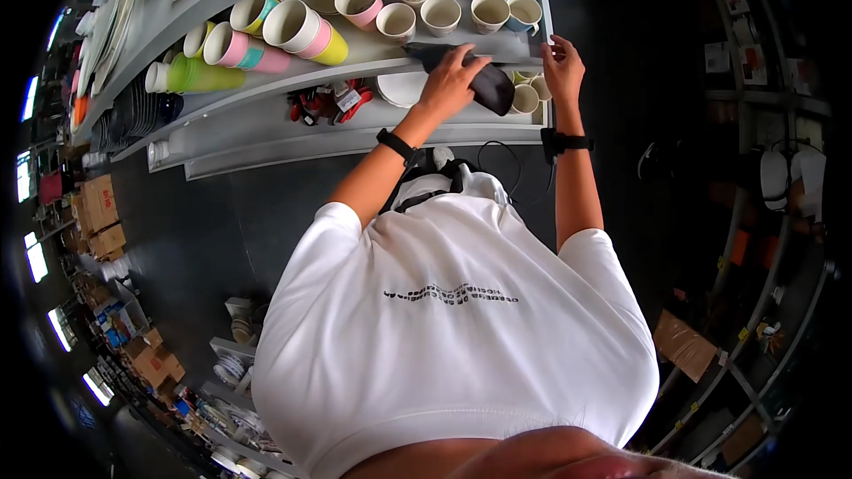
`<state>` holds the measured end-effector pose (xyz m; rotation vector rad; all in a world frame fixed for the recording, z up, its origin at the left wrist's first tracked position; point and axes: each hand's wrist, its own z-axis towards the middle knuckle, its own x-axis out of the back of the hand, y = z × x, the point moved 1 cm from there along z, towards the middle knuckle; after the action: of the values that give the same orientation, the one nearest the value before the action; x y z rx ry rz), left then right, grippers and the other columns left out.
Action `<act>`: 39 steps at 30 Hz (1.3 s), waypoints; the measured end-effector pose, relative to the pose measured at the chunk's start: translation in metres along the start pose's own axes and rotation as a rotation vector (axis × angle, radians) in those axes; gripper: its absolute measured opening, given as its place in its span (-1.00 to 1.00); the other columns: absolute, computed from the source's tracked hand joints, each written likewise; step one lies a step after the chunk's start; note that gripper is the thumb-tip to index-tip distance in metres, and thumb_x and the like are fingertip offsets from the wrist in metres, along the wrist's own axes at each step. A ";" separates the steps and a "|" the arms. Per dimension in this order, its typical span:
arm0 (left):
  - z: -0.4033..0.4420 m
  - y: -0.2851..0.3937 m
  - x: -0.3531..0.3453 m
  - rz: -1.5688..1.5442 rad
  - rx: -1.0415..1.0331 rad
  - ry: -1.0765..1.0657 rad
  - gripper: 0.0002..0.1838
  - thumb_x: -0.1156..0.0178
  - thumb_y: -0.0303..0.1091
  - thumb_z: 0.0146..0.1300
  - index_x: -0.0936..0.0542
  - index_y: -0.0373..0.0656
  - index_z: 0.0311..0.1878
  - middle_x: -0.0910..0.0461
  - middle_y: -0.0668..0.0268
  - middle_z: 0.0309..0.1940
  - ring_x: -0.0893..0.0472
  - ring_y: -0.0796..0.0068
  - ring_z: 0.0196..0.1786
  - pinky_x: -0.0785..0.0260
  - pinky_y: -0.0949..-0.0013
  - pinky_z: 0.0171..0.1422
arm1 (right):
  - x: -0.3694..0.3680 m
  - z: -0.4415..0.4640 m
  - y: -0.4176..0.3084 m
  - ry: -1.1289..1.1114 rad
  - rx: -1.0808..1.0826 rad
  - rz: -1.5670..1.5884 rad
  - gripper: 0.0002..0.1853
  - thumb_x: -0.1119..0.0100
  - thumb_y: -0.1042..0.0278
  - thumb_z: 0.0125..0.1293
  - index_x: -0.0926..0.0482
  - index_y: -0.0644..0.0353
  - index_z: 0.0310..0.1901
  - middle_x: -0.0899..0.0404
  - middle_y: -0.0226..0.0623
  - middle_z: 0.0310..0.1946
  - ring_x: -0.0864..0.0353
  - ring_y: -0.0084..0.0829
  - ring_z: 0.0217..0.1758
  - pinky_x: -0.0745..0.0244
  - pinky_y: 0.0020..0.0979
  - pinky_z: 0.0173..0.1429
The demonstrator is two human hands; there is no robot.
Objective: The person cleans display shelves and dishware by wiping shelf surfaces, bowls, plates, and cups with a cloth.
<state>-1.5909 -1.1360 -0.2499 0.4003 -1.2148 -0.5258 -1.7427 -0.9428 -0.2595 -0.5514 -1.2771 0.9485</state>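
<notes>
My left hand is closed over a long, dark, smooth object at the front edge of the upper shelf; its exact kind does not show. The object's rounded end points right, and its narrow end reaches left under my fingers. To the right, my right hand is raised beside the shelf's end panel, fingers loosely bent and apart, with nothing seen in them. Just beyond my hands stand a cream cup, another cream cup and a light blue mug.
Stacked pink and yellow cups and green cups lie tilted further left. Below, the lower shelf holds red-and-black items, white plates and more cups. Cardboard boxes stand at the far left, dark racks on the right.
</notes>
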 end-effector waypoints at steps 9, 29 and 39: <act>-0.064 -0.060 0.052 0.258 0.120 0.137 -0.30 -0.15 -0.68 -0.06 -0.46 0.03 0.25 -0.40 0.09 0.23 -0.44 -0.08 0.26 -0.30 0.01 0.39 | -0.037 -0.067 -0.050 -0.598 0.375 -0.062 -0.79 -0.26 0.17 0.33 -0.62 0.08 -0.11 -0.64 -0.27 -0.60 -0.67 -0.20 -0.51 -0.56 -0.25 -0.32; -0.012 0.006 -0.011 -0.126 0.090 0.117 -0.22 -0.29 -0.52 0.05 -0.22 -0.31 0.39 -0.30 -0.07 0.32 -0.38 -0.13 0.36 -0.31 0.08 0.43 | -0.025 -0.105 -0.046 -0.175 -0.025 0.165 -0.45 -0.29 0.59 0.17 -0.41 0.25 0.23 -0.63 0.01 -0.10 -0.69 -0.13 -0.12 -0.57 -0.26 -0.05; -0.083 -0.074 0.054 0.091 0.010 0.099 -0.50 -0.18 -0.60 0.13 -0.48 -0.21 0.21 -0.41 0.12 0.25 -0.56 0.04 0.20 -0.43 0.14 0.30 | -0.088 -0.125 -0.093 -0.197 0.358 -0.269 -0.53 -0.35 0.55 0.07 -0.52 0.15 0.07 -0.42 0.03 0.18 -0.50 0.11 0.16 -0.50 -0.11 0.16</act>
<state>-1.5106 -1.2269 -0.2743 0.3734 -1.1348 -0.4175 -1.5968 -1.0468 -0.2629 -0.0065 -1.2793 0.9909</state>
